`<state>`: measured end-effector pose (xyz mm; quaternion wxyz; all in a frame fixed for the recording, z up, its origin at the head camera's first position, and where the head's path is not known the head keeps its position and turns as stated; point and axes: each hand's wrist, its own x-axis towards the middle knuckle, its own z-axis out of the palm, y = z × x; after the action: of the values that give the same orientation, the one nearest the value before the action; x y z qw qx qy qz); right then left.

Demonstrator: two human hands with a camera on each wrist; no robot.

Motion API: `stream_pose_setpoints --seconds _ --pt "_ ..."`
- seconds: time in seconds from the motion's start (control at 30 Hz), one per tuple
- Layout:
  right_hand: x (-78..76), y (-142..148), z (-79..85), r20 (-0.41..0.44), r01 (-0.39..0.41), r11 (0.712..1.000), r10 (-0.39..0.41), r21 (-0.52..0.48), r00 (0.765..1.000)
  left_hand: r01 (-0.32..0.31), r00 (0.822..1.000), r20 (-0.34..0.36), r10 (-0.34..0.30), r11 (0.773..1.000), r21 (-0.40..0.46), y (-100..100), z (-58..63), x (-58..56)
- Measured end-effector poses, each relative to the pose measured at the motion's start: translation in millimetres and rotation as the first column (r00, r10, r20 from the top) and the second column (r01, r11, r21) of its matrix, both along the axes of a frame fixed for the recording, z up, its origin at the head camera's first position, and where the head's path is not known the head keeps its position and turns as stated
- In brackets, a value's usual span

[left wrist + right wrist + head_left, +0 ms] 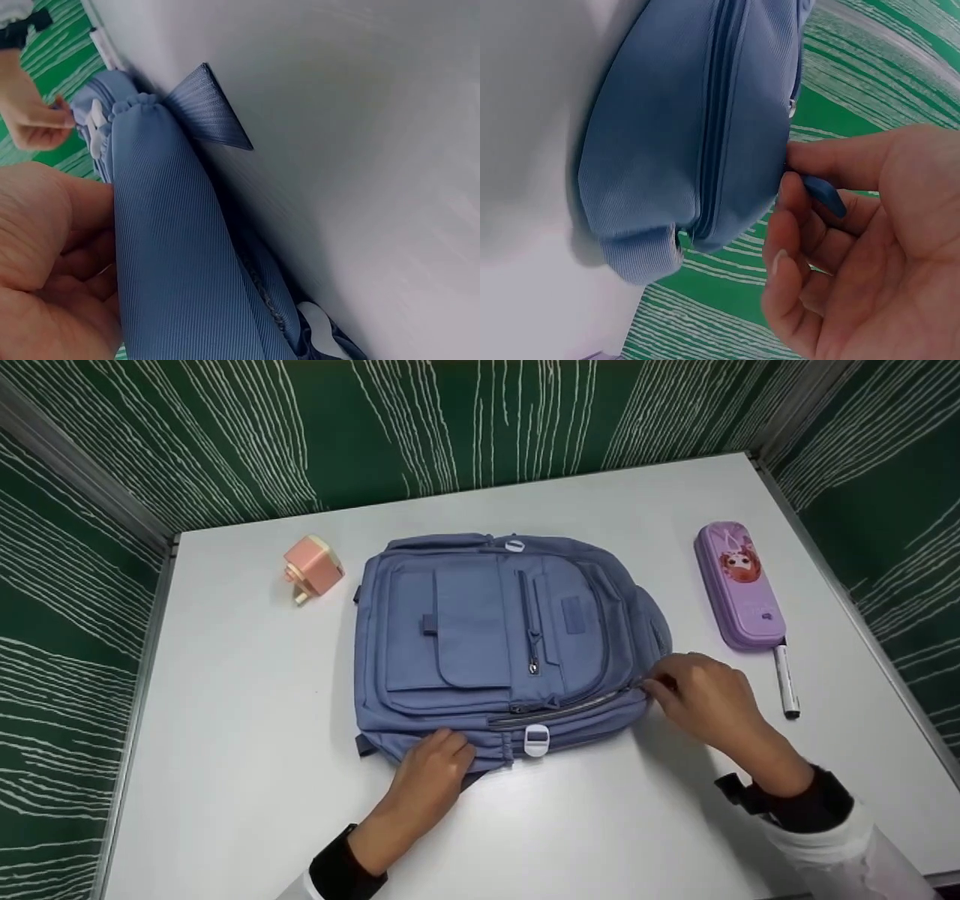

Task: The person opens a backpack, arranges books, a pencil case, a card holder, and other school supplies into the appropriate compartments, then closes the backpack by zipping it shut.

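Note:
A blue backpack (472,615) lies flat on the white table, front side up. Along its near edge runs a side zipper (574,711), its teeth showing as a grey line. My right hand (709,697) is at the right end of that zipper. In the right wrist view, thumb and forefinger pinch a blue zipper pull (826,196), its end poking out between them. At the near left side my left hand (429,776) holds the backpack by its side pocket (169,232), thumb and curled fingers against the fabric; some fingertips are hidden.
To the right lie a purple pencil case (742,585) with a cartoon figure and a white marker (786,679) with a black cap. A pink and cream sharpener-like object (313,566) stands at the back left. Green panels with white streaks (510,427) border the table (240,720).

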<state>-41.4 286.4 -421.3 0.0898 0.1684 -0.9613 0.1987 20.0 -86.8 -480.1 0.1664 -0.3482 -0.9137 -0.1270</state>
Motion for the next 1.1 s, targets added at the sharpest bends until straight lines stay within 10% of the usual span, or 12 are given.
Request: stream_pose_setpoints --seconds 0.73,1.1 --pt "-48.9 20 -14.6 -0.066 0.110 0.992 -0.114 -0.064 0.991 0.043 0.999 -0.002 -0.043 0.999 -0.007 -6 -1.4 -1.3" --pt "-39.6 21 -17.8 0.085 0.118 0.975 -0.103 -0.186 0.991 -0.008 1.000 0.030 0.007 0.999 0.037 -13 -1.7 -3.8"
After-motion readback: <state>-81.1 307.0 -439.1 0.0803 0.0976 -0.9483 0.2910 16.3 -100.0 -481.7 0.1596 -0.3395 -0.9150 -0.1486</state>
